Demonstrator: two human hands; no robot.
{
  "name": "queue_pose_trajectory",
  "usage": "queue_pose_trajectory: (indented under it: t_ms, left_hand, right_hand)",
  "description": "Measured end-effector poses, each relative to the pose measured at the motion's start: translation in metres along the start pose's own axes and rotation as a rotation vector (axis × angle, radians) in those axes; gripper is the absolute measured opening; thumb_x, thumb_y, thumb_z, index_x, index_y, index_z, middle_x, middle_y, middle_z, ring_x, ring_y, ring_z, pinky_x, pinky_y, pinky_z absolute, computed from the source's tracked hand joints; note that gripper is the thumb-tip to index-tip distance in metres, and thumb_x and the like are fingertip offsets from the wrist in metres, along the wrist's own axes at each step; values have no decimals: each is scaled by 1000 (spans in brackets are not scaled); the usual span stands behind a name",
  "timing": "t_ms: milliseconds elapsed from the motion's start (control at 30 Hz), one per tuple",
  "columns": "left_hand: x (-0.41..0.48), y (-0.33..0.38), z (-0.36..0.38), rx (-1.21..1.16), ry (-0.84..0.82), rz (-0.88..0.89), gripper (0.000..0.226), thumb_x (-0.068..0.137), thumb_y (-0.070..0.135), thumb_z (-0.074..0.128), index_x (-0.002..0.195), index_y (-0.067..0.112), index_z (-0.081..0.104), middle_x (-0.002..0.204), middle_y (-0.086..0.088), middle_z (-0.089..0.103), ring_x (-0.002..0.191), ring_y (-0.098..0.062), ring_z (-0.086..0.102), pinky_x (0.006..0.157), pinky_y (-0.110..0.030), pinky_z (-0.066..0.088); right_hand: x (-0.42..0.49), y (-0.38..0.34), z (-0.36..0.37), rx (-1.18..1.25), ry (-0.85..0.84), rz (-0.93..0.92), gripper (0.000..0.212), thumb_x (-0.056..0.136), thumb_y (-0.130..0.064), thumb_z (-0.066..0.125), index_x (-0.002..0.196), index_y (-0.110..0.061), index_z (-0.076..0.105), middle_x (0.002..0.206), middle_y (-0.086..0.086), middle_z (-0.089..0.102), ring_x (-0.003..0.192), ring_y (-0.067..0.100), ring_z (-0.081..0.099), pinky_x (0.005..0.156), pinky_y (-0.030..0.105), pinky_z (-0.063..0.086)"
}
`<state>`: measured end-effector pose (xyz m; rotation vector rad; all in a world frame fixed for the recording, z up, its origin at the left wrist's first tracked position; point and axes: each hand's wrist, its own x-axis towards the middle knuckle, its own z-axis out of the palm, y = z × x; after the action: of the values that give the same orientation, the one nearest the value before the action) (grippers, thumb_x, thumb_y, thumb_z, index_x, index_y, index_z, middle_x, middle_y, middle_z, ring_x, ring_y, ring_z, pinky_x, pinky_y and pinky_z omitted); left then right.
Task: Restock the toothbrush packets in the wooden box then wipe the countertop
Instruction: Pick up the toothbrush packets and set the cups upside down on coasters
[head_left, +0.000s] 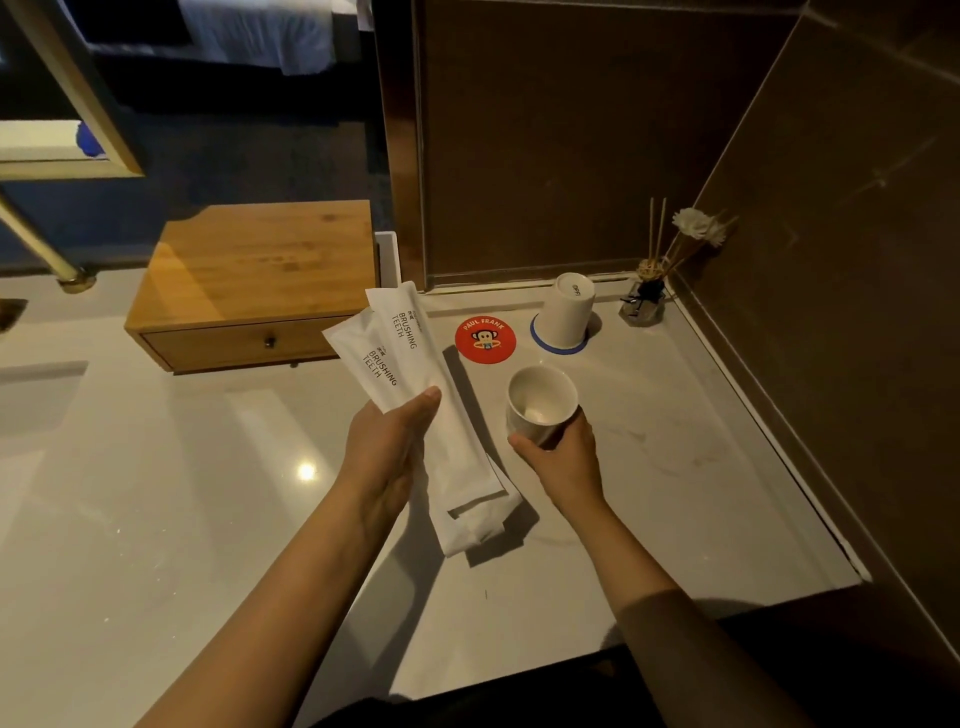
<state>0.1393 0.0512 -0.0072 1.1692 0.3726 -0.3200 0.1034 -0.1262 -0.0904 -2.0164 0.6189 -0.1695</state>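
Note:
My left hand (387, 457) grips two white toothbrush packets (400, 358) printed "BRUSHING TEETH", held slanted above the pale countertop (675, 467). My right hand (558, 462) holds a white cup (540, 402) upright, its mouth facing up and nothing visible inside. The wooden box (249, 280) with a small front drawer stands on the counter behind and left of the packets, its drawer closed.
A red round coaster (485, 339) lies beyond the cup. A second white cup (566, 312) stands upside down on a blue-rimmed coaster. A reed diffuser (647, 299) sits in the back right corner. Dark walls close the back and right sides.

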Motion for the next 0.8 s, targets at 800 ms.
queue_pose_trajectory:
  t_ms: [800]
  left_hand:
    - [31, 25, -4, -31, 86, 43, 31, 79, 18, 68, 100, 33, 52, 100, -2, 63, 92, -26, 65, 63, -40, 56]
  right_hand:
    - [88, -51, -25, -146, -118, -172, 65, 70, -56, 65, 127, -37, 38, 112, -8, 42, 93, 10, 49, 80, 33, 48]
